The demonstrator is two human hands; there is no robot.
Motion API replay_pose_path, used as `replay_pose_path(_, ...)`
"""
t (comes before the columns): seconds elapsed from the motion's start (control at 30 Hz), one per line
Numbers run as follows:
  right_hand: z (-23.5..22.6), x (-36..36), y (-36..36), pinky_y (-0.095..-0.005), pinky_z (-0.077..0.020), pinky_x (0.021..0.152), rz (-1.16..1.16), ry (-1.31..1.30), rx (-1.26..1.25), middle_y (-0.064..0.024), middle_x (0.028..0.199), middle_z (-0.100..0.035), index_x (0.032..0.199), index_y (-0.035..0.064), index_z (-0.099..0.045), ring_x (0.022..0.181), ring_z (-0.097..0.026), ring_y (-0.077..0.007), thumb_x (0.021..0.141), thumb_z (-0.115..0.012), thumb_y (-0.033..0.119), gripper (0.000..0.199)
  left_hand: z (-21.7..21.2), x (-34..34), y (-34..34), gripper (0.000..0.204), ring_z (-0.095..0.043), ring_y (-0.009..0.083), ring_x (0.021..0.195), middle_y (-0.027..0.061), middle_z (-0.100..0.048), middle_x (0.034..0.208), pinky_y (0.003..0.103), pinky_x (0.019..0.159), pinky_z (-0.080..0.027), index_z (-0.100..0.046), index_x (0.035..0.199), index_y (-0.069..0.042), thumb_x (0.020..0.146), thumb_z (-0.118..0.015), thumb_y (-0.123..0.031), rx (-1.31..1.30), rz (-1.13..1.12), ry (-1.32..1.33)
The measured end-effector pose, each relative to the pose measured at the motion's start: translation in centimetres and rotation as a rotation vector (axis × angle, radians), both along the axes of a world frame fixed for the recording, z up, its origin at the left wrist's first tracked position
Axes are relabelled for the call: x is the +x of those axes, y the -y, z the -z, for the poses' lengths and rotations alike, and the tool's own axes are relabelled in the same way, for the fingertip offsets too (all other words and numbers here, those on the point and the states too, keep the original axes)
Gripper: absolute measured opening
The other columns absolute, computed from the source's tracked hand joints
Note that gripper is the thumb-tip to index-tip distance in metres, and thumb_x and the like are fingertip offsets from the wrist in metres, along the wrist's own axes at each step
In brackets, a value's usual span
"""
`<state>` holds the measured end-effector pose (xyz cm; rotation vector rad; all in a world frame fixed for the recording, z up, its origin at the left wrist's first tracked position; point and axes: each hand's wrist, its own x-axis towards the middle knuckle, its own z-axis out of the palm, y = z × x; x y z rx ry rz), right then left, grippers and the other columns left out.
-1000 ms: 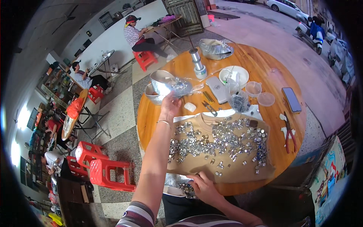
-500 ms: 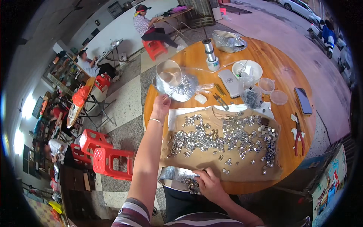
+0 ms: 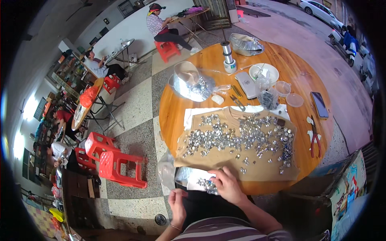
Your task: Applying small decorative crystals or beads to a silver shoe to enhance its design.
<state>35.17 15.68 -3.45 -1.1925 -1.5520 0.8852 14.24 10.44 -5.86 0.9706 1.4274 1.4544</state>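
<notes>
With the right hand I am holding the silver band near its right end; the fingers are bending over its upper edge, so their opening is narrow. This hand is the nearer of the 2 — it is touching, while the left hand is hovering apart, close to the body.

The relation that I am judging most important is this: from the left fingers, the band is lying ahead and to the right, with a small free gap between. The left fingers are curling, their tips near each other; I cannot tell if they are pinching something thin.

The band is lying low, before the lap, just beside the near edge of the round table and the brown cloth. Its long axis is running from left to right — the right end dipping a little toward the body. The plain end is pointing left, toward the clear plastic bag; small shiny stones are covering the right part.
</notes>
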Motion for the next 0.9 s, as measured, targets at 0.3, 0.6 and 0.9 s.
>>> replay_pose_path(0.3,-2.5,-12.5,5.1,-0.0184,-0.0417,0.068,-0.302,-0.762,-0.392,0.006,0.08,-0.043,0.105,0.0008,-0.056,0.073,-0.046,-0.0038,0.082,-0.062,0.002,0.024,-0.2,-7.9,7.0,0.06,-0.032,0.0197,0.128,0.0069,-0.037,0.137,0.038,0.107,-0.021,-0.034,0.135,-0.007,0.088,-0.051,-0.041,-0.091,0.372,0.773)
replay_pose_path(0.6,-6.6,-24.1,12.4,-0.0141,-0.0379,0.066,-0.433,-0.858,-0.578,0.0054,0.079,-0.039,0.108,0.0009,-0.054,0.073,-0.044,-0.0018,0.083,-0.059,-0.003,0.026,-2.3,-18.9,14.9,0.052,-0.04,0.016,0.118,0.0065,-0.045,0.125,0.034,0.099,-0.031,-0.042,0.126,-0.002,0.089,-0.05,-0.038,0.113,0.194,0.062)
replay_pose_path(0.9,-8.4,-28.1,15.2,-0.0141,-0.0406,0.07,-0.488,-0.432,-0.165,0.0036,0.08,-0.043,0.111,-0.0002,-0.05,0.078,-0.049,-0.0033,0.081,-0.057,-0.008,0.032,-8.6,-22.7,18.6,0.047,-0.057,0.0165,0.097,0.0066,-0.059,0.105,0.031,0.086,-0.044,-0.05,0.117,0.0,0.073,-0.067,0.0,0.029,0.382,0.534)
